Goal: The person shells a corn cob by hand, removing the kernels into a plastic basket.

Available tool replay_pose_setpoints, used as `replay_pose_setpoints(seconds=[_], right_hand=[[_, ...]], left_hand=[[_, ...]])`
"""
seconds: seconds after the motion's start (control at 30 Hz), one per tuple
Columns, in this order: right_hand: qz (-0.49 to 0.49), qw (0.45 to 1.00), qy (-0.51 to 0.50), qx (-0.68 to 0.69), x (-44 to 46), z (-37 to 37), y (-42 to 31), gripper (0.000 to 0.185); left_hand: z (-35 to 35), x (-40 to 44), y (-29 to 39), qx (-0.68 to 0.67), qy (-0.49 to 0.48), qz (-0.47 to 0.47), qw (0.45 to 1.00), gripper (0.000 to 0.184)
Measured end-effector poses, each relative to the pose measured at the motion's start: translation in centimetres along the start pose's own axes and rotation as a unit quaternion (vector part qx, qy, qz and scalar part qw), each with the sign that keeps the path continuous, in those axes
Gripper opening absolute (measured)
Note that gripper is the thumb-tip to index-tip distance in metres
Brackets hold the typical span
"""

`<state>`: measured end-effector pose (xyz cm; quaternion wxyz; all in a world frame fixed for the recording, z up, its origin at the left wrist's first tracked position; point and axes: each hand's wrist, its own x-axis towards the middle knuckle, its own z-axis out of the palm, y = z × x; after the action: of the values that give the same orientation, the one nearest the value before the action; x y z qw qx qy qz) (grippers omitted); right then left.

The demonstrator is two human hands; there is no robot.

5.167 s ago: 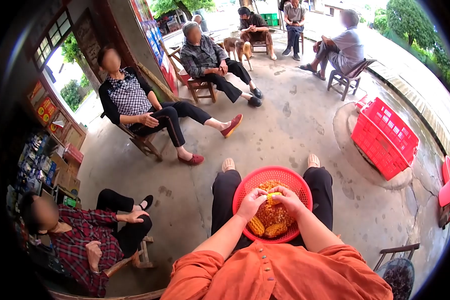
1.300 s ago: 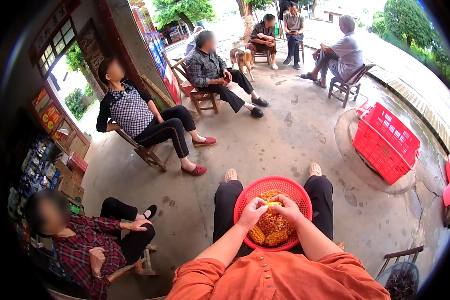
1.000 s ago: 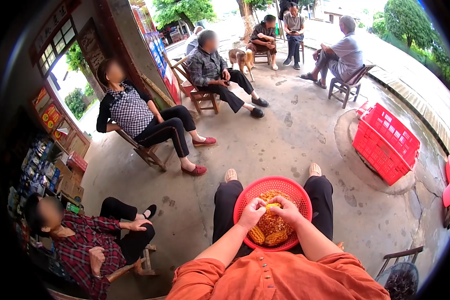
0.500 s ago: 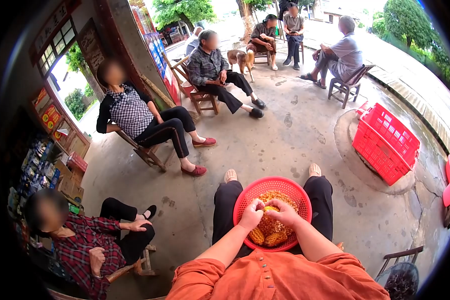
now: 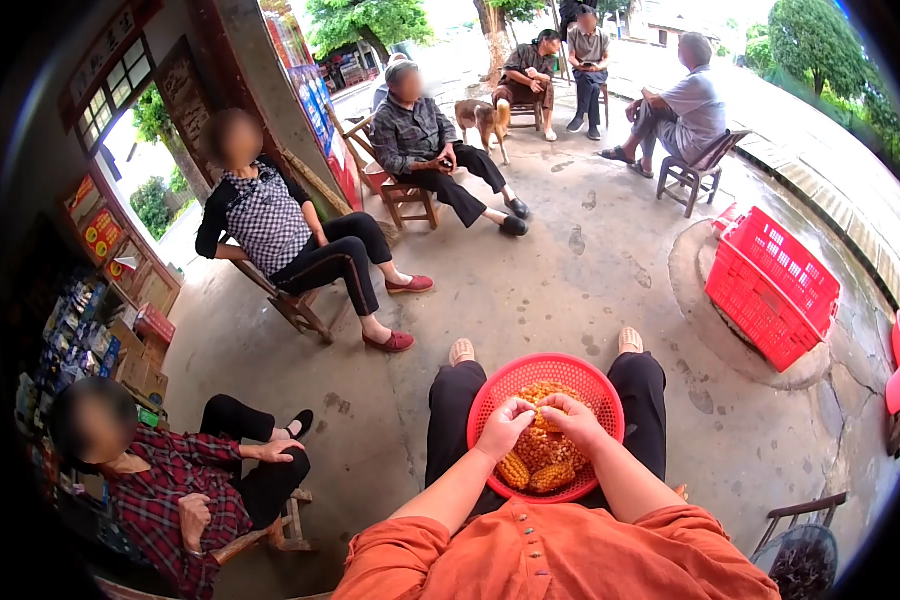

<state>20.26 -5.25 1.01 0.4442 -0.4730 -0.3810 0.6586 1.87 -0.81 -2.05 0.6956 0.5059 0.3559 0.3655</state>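
Note:
A round red plastic basket (image 5: 618, 392) rests in my lap between my knees. Inside it lie loose corn kernels (image 5: 548, 390) and several yellow corn cobs (image 5: 552, 477), two of them plain at the near side. Over the basket's middle, my left hand (image 5: 505, 427) is closed, thumb and fingers pinched together. My right hand (image 5: 574, 420) is closed in the same way just beside it, the fingertips of both nearly meeting. Whatever sits between the fingertips is too small and covered to make out; corn lies directly beneath.
Red plastic crates (image 5: 770, 285) stand on the concrete floor to the right. People sit on chairs at the left and the far side, among them a person in a plaid shirt (image 5: 170, 490). A dog (image 5: 485, 120) stands beyond. Near right is a chair (image 5: 805, 520).
My hands have drawn slightly apart and the right one has shifted a little right. The yellow cob seen between them before is no longer distinct. The dark-shirted seated person's head has moved.

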Motion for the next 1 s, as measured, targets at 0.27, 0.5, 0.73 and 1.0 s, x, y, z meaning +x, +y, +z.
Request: replay_pose_setpoints(seconds=[0.27,0.5,0.73,1.0], right_hand=[[0.043,0.999,0.027,0.001,0.1,0.0,-0.2,0.024],[0.037,0.999,-0.006,0.029,0.2,-0.5,-0.2,0.023],[0.009,0.997,-0.004,0.080,0.1,-0.5,-0.5,0.032],[0.016,0.998,-0.006,0.055,0.3,-0.7,-0.2,0.032]], left_hand=[[0.2,0.0,0.0,0.032,-0.001,0.025,0.999,0.006],[0.1,-0.1,0.4,0.012,0.003,0.007,1.000,0.007],[0.4,0.0,0.4,-0.003,0.029,0.012,1.000,0.007],[0.2,0.0,0.1,-0.008,0.017,0.010,1.000,0.005]])
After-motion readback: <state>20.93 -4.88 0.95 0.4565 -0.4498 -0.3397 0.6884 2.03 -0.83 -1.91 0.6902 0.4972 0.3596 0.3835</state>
